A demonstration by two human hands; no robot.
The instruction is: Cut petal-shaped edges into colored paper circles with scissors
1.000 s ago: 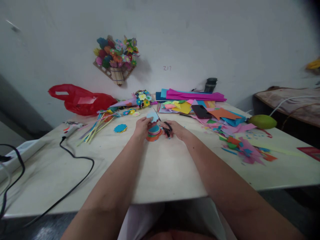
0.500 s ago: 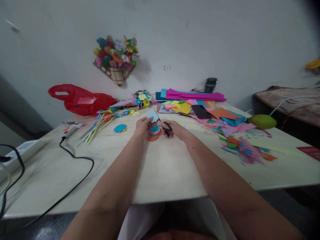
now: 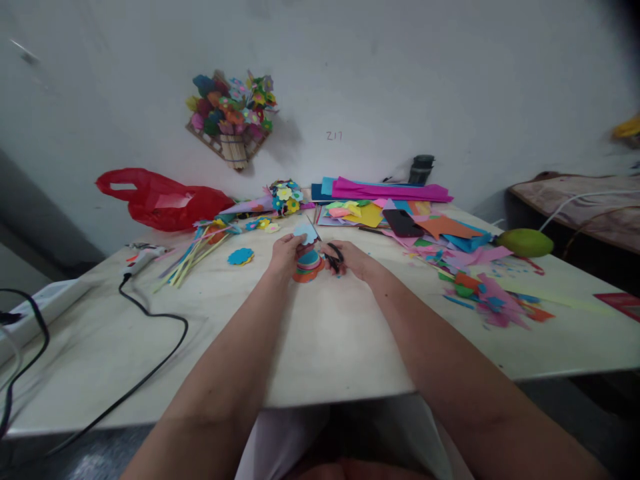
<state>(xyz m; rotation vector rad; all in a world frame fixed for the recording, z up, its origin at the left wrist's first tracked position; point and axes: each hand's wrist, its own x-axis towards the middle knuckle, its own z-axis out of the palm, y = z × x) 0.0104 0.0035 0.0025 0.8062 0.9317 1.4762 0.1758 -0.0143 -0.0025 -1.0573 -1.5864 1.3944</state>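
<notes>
Pinched in my left hand (image 3: 286,252) is a light blue paper piece (image 3: 306,233) with a scalloped edge. My right hand (image 3: 350,259) grips black-handled scissors (image 3: 334,256), their blades pointing up and left beside the light blue paper. Just below the two hands, on the table, lie overlapping round and scalloped paper pieces (image 3: 310,273) in orange, pink and teal, partly hidden by my left hand. A blue scalloped stack (image 3: 241,256) with yellow under it rests further left.
Paper strips (image 3: 187,257), a red plastic bag (image 3: 165,203) and a glue gun (image 3: 143,259) with its cord lie left. Coloured sheets (image 3: 370,215), a dark phone (image 3: 401,223), scraps (image 3: 495,300) and a green-yellow fruit (image 3: 526,243) are right. A paper bouquet (image 3: 286,195) stands behind.
</notes>
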